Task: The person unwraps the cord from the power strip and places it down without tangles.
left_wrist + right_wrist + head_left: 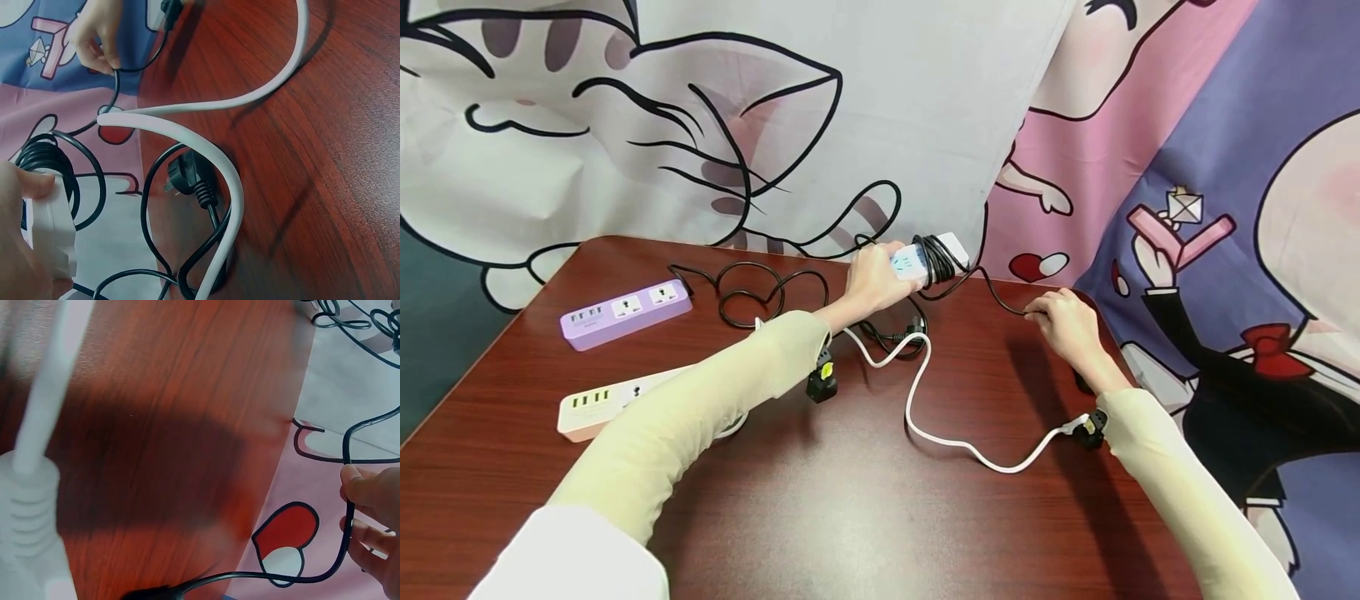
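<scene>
The left hand (pixel 872 279) is gripping a white power strip (pixel 936 252), fingers curled around its near end, black cord (pixel 992 296) coiled around it beyond them. The right hand (pixel 1063 321) is pinching that cord's free run between thumb and fingers above the surface (pixel 850 500). A white cable (pixel 917 400) is lying nearby.

I work at a staged recording setup, not a lived-in room. A dark red wood-grain table (pixel 850 517) stands against hung cartoon-print cloth backdrops (pixel 625 125): a white cat on one, pink and purple figures on the other. Several power strips (pixel 625 312) and loose cables (pixel 925 400) lie across the table's far half.
</scene>
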Demonstrator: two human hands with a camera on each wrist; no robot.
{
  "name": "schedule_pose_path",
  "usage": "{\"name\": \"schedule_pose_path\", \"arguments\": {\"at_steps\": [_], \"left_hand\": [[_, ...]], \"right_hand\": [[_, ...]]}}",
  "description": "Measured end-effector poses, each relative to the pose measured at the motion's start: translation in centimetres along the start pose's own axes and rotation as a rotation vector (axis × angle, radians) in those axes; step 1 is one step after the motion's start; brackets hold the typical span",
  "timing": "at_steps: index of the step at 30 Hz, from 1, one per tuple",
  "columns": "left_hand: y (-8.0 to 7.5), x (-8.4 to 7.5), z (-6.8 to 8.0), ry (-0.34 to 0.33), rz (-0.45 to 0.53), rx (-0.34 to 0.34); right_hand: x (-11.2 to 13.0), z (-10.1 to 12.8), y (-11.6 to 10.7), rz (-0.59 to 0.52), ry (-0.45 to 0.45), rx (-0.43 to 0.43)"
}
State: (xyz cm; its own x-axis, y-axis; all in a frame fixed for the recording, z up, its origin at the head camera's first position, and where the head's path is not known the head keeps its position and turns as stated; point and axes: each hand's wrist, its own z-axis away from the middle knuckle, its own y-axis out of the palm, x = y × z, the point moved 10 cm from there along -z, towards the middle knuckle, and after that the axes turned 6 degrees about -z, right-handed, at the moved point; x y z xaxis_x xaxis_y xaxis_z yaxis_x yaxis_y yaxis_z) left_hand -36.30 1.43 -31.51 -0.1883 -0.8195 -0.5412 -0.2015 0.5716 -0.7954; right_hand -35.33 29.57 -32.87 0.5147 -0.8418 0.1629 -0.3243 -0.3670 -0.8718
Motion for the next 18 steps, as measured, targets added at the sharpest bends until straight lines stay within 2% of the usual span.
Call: {"name": "schedule_pose_path", "arguments": {"at_steps": [10,18], "left_hand": [[-0.2,-0.4,0.2,-0.006,0.041,0.007],[0.5,-0.6,0.6,-0.009,0.038,0.084]], "right_hand": [[-1.0,-1.1,1.7,0.035,0.049,0.09],[-2.1,-2.5,2.2,0.038,0.125,0.115]]}}
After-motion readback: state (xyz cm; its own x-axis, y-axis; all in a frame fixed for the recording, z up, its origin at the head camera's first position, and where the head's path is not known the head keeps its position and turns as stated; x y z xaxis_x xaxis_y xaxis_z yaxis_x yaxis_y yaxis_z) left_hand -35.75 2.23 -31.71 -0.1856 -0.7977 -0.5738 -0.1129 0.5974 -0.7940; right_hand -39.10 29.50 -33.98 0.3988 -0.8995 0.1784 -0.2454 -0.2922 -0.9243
